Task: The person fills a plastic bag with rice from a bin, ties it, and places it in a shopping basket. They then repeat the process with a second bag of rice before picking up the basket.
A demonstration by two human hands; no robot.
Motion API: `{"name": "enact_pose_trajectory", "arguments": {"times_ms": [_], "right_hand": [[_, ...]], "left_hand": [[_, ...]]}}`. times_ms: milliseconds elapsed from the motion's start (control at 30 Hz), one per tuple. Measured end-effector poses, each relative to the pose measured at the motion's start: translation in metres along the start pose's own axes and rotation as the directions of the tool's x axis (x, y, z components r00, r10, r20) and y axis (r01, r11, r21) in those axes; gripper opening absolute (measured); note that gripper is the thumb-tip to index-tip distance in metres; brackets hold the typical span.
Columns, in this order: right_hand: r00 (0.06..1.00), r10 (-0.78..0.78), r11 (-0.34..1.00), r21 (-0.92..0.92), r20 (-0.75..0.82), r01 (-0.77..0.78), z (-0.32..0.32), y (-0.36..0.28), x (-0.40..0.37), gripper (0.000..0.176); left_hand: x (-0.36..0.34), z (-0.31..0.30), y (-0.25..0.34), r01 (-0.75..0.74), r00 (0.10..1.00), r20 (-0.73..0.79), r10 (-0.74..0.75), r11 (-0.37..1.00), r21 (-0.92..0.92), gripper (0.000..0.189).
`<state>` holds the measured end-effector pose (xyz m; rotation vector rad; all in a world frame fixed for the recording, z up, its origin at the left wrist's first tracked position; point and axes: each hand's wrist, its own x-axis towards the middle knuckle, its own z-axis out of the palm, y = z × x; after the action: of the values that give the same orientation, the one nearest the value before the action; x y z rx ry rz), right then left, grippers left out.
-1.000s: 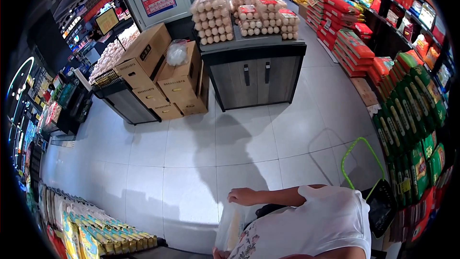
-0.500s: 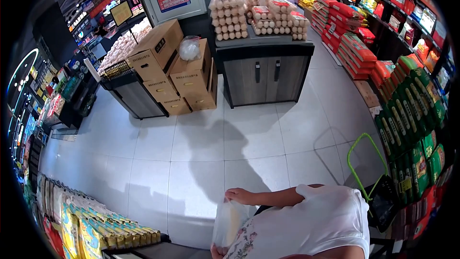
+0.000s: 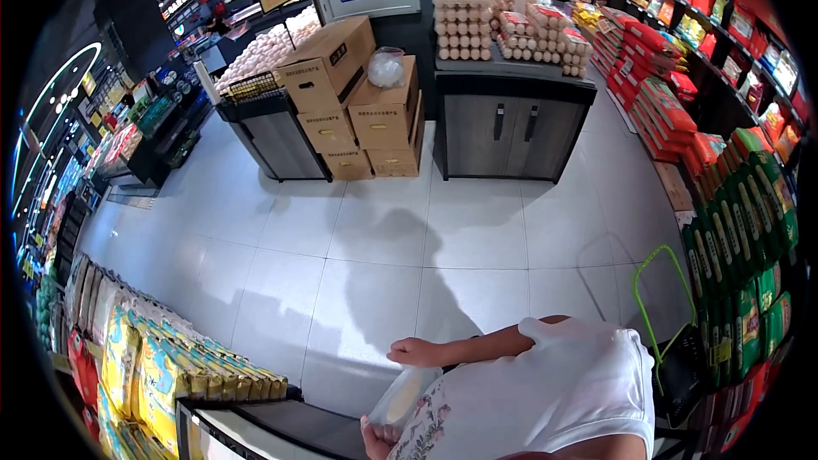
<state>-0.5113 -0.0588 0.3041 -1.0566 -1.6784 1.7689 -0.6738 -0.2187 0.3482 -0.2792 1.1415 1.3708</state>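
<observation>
My right hand (image 3: 415, 352) is closed in a fist at the top of a translucent plastic bag (image 3: 407, 393), in front of my white shirt. Something pale yellow shows through the bag; its kind is not clear. Lower down, at the bottom edge of the view, my left hand (image 3: 377, 438) grips the other end of the bag, its fingers partly hidden. The bag stretches between both hands, next to the flowered hem of the shirt.
A black basket (image 3: 682, 375) with a green handle stands at right, beside stacked green bags (image 3: 745, 221). Ahead are cardboard boxes (image 3: 388, 119) and a cabinet (image 3: 511, 128) carrying egg trays (image 3: 464, 21). Yellow packets (image 3: 158, 375) fill a low shelf at lower left.
The surroundings have shifted rightward as my view turned left. Both hands have moved slightly left, and the bag between them looks narrower and more slanted.
</observation>
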Motion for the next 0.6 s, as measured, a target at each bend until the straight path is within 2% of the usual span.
{"name": "enact_pose_trajectory", "arguments": {"times_ms": [67,133,200,233,267,333,367,400,467,500,567,600], "right_hand": [[0.975,-0.007,0.992,-0.122,0.221,0.035,0.008,-0.01,-0.001,0.03],[0.956,0.036,0.996,-0.088,0.291,-0.011,0.019,-0.011,0.0,0.027],[0.851,0.011,0.95,-0.271,0.525,0.155,0.021,-0.038,-0.007,0.039],[0.767,0.102,0.909,-0.372,0.633,0.186,0.026,-0.041,0.0,0.053],[0.759,0.104,0.91,-0.369,0.643,0.187,0.036,-0.028,0.007,0.053],[0.65,-0.065,0.856,-0.292,0.757,0.426,0.051,-0.007,0.021,0.051],[0.578,-0.04,0.823,-0.301,0.815,0.481,0.053,-0.008,0.03,0.036],[0.568,-0.036,0.824,-0.297,0.823,0.483,0.056,-0.009,0.038,0.036],[0.572,0.078,0.762,-0.419,0.817,0.495,0.061,-0.013,0.051,0.027],[0.562,0.08,0.761,-0.415,0.823,0.499,0.062,-0.016,0.057,0.027],[0.602,0.015,0.857,-0.32,0.799,0.404,0.065,-0.024,0.072,0.027],[0.595,0.01,0.853,-0.317,0.804,0.414,0.067,-0.027,0.081,0.027]], "left_hand": [[-0.001,-0.008,0.004,-0.012,0.999,0.045,0.014,0.999,-0.042,0.04],[-0.005,-0.014,0.006,-0.021,0.996,0.083,0.028,0.996,-0.084,0.04],[-0.01,-0.009,0.008,-0.146,0.989,-0.013,0.145,0.987,-0.073,0.039],[-0.016,-0.002,0.012,-0.129,0.989,-0.078,0.122,0.989,-0.078,0.039],[-0.021,0.003,0.016,-0.133,0.988,-0.09,0.125,0.988,-0.084,0.039],[-0.026,0.015,0.022,-0.182,0.978,-0.11,0.174,0.982,-0.059,0.039],[-0.026,0.026,0.027,-0.154,0.95,-0.284,0.131,0.986,-0.061,0.037],[-0.022,0.017,0.03,-0.157,0.948,-0.292,0.131,0.985,-0.07,0.037],[-0.017,0.004,0.036,-0.168,0.985,0.014,0.172,0.974,-0.151,0.035],[-0.021,0.02,0.043,-0.204,0.964,-0.198,0.178,0.972,-0.115,0.034],[-0.007,0.006,0.049,-0.21,0.967,-0.184,0.178,0.962,-0.172,0.035],[0.002,-0.003,0.053,-0.21,0.971,-0.16,0.177,0.952,-0.222,0.035]]}}
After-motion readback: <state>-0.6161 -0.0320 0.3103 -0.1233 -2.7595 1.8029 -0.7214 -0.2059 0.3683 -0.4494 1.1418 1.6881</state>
